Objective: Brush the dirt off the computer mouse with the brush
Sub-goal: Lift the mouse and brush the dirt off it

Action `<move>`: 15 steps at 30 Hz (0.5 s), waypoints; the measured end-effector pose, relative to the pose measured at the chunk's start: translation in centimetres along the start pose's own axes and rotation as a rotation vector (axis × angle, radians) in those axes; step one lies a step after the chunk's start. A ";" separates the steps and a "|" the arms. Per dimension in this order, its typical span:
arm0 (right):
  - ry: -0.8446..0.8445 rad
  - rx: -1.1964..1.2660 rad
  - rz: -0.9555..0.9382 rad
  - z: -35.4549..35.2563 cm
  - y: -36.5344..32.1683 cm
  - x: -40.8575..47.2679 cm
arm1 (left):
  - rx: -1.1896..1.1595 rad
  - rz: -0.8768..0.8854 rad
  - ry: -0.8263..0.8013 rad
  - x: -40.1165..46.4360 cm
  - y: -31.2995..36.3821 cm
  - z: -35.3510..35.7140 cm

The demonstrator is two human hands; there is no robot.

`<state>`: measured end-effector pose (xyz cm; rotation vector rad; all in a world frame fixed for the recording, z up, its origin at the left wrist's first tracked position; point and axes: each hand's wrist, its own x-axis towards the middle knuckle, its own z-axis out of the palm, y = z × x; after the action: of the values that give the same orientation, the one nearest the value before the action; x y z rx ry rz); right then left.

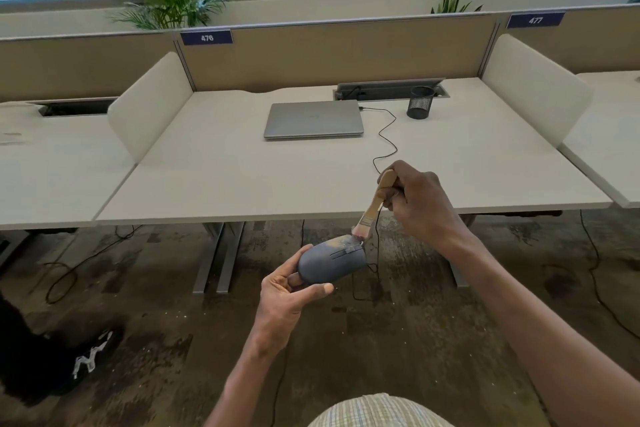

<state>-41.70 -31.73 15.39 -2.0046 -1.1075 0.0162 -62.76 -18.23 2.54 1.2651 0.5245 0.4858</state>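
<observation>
A grey wired computer mouse (329, 262) with pale dust on its top is held in the air below the desk's front edge, over the floor. My left hand (289, 291) grips its rear end from below, thumb along the near side. My right hand (420, 203) holds a small wooden-handled brush (375, 204) tilted down to the left. The brush's bristles touch the front end of the mouse near the scroll wheel. The mouse's black cable (386, 139) runs up over the desk to the laptop.
A closed silver laptop (313, 120) lies at the back of the white desk (214, 177), with a black mesh pen cup (420, 102) to its right. White side dividers flank the desk. Cables trail on the mottled dark floor; a dark shoe (83, 360) sits lower left.
</observation>
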 end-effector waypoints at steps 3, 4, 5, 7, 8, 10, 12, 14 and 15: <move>0.021 0.024 -0.006 -0.3 -0.3 -0.1 | -0.006 -0.005 0.003 0.0 0.0 0.0; 0.012 0.029 -0.006 -0.3 -0.4 -0.1 | -0.006 -0.004 -0.001 0.0 -0.1 0.0; -0.001 0.031 -0.003 -0.2 -0.5 -0.2 | -0.006 -0.002 -0.007 0.0 -0.1 0.0; -0.021 0.012 0.007 0.1 -0.4 -0.3 | -0.002 0.003 -0.017 0.0 -0.1 0.0; -0.017 -0.005 0.012 0.3 -0.3 -0.3 | 0.002 0.004 -0.021 0.0 -0.1 0.1; 0.020 -0.036 0.022 0.2 -0.2 -0.4 | 0.001 -0.004 -0.027 0.0 -0.1 0.1; 0.047 -0.032 0.022 -0.1 -0.3 -0.4 | -0.005 -0.012 -0.029 -0.1 -0.1 0.1; 0.028 -0.002 0.010 -0.3 -0.5 -0.6 | -0.008 -0.011 -0.029 -0.1 -0.2 0.0; 0.009 0.007 0.006 -0.3 -0.6 -0.7 | -0.009 -0.009 -0.030 0.0 -0.2 0.0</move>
<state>-42.45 -32.19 15.75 -2.0001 -1.0945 0.0146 -62.80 -18.29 2.31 1.2588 0.5020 0.4605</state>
